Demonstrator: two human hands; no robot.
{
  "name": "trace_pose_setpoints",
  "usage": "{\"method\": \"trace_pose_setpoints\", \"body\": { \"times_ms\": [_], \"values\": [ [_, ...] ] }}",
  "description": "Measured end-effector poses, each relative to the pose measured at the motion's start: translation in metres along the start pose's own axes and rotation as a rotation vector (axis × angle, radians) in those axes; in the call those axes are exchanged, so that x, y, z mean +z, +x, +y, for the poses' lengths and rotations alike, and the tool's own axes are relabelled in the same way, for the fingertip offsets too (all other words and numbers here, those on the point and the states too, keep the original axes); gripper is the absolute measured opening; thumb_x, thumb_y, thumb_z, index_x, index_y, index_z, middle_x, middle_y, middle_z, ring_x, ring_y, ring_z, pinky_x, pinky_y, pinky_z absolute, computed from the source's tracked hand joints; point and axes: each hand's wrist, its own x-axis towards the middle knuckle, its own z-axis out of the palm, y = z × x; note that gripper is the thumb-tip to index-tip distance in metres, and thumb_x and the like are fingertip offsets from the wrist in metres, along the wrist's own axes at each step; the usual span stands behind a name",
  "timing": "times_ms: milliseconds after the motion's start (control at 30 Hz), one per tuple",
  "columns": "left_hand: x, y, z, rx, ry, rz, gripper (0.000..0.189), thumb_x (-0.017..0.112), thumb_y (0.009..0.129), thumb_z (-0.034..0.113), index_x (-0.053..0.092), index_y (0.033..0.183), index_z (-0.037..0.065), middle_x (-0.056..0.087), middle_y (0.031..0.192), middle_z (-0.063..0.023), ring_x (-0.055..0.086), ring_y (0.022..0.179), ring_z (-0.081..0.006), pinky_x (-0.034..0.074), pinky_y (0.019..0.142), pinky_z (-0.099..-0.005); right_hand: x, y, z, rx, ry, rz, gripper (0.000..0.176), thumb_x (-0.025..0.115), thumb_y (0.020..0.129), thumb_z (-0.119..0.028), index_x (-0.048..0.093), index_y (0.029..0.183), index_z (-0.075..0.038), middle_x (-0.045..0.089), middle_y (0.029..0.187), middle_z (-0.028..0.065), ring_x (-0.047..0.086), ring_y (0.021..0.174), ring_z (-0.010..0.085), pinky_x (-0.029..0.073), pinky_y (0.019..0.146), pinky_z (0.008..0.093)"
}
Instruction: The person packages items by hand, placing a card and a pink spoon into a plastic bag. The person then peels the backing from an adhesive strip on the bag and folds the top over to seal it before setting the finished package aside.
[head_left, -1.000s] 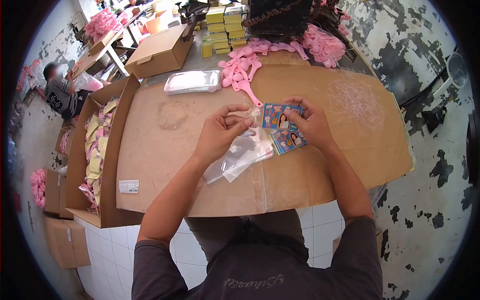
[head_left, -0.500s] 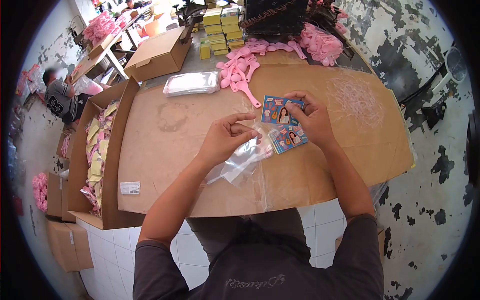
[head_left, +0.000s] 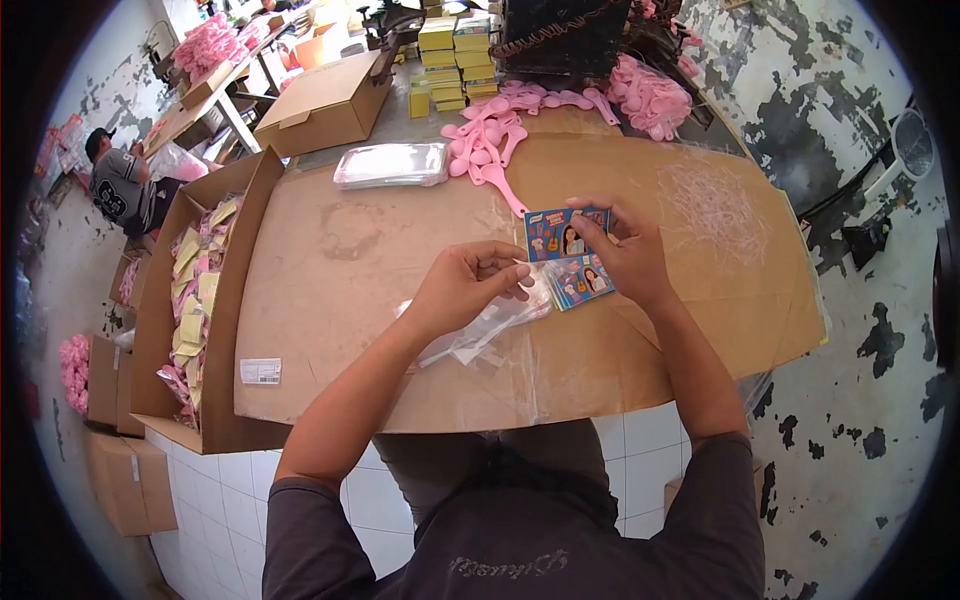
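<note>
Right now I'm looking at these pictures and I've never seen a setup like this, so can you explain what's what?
There's no machine here: these are a person's two bare hands, seen by a camera worn on that person's head, looking forward and down. The surface is a sheet of cardboard. The right hand holds a blue card above more cards. The left hand is over clear bags; I can't tell whether it grips one. Farther off lie a stack of bags, pink spoons and, to the right, pale strands.
</note>
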Motion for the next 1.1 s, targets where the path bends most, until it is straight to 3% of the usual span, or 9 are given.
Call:
{"method": "trace_pose_setpoints", "body": {
  "times_ms": [233,433,533,733,833,933,1033,1100],
  "values": [
    [-0.001,0.001,-0.006,0.005,-0.003,0.024,0.027,0.068,0.103,0.02,0.07,0.111,-0.006,0.075,0.096,-0.0116,0.075,0.083,-0.017,0.061,0.076,-0.0284,0.005,-0.002,0.003,0.062,0.205,0.067,0.021,0.069,0.098,-0.004,0.07,0.119,0.0,0.072,0.104,0.0048,0.069,0.093,0.0092,0.056,0.084,0.0272],
    [0.0,0.002,-0.007,0.026,0.017,0.038,0.027,0.069,0.102,0.02,0.071,0.11,-0.005,0.076,0.096,-0.0123,0.074,0.082,-0.0155,0.059,0.075,-0.0271,-0.001,-0.003,0.005,-0.031,-0.005,-0.023,0.022,0.07,0.098,-0.005,0.07,0.119,-0.001,0.073,0.103,0.0049,0.069,0.092,0.0091,0.056,0.083,0.0268],
    [0.001,0.001,-0.003,0.006,0.027,0.03,0.026,0.069,0.102,0.02,0.071,0.11,-0.005,0.077,0.097,-0.0127,0.074,0.082,-0.0153,0.059,0.075,-0.0269,0.002,-0.002,0.003,0.011,0.132,0.076,0.021,0.07,0.098,-0.005,0.071,0.119,-0.002,0.073,0.102,0.0047,0.068,0.093,0.0091,0.056,0.082,0.0265],
    [0.002,0.0,-0.006,0.04,0.019,0.025,0.026,0.069,0.102,0.02,0.071,0.11,-0.005,0.077,0.097,-0.0118,0.074,0.084,-0.0155,0.059,0.076,-0.0267,0.001,-0.005,0.001,0.005,-0.003,-0.002,0.019,0.072,0.095,-0.006,0.073,0.115,-0.003,0.073,0.099,0.0042,0.067,0.089,0.0091,0.055,0.078,0.0278],
    [0.002,0.0,-0.004,0.054,0.037,0.035,0.027,0.07,0.101,0.019,0.071,0.112,-0.005,0.077,0.097,-0.0111,0.074,0.085,-0.0153,0.059,0.076,-0.0267,-0.008,-0.004,-0.004,-0.034,-0.122,-0.182,0.02,0.071,0.095,-0.002,0.072,0.115,-0.002,0.072,0.101,0.0046,0.068,0.093,0.0112,0.055,0.083,0.0286],
    [0.003,-0.002,-0.001,0.066,0.119,0.029,0.027,0.071,0.101,0.019,0.071,0.113,-0.005,0.077,0.098,-0.0104,0.074,0.085,-0.0141,0.059,0.076,-0.0267,-0.008,0.003,-0.017,-0.159,-0.24,-0.296,0.014,0.072,0.093,-0.004,0.074,0.106,-0.002,0.072,0.094,0.0085,0.068,0.084,0.0152,0.054,0.076,0.0308],
    [0.004,-0.005,0.002,0.1,0.305,-0.006,0.026,0.071,0.101,0.018,0.071,0.114,-0.004,0.077,0.098,-0.01,0.073,0.085,-0.0122,0.059,0.076,-0.0265,0.003,0.004,-0.024,-0.237,-0.303,-0.447,0.017,0.071,0.093,-0.004,0.073,0.11,-0.003,0.071,0.093,0.0094,0.068,0.083,0.0165,0.054,0.076,0.0311],
    [0.003,-0.005,0.002,0.139,0.416,-0.013,0.026,0.071,0.101,0.017,0.071,0.114,-0.005,0.077,0.099,-0.0097,0.072,0.085,-0.011,0.059,0.076,-0.0264,0.013,-0.002,-0.024,-0.161,-0.257,-0.309,0.02,0.071,0.093,-0.005,0.072,0.113,-0.003,0.071,0.092,0.009,0.068,0.082,0.016,0.054,0.076,0.0311]
  ]
}}
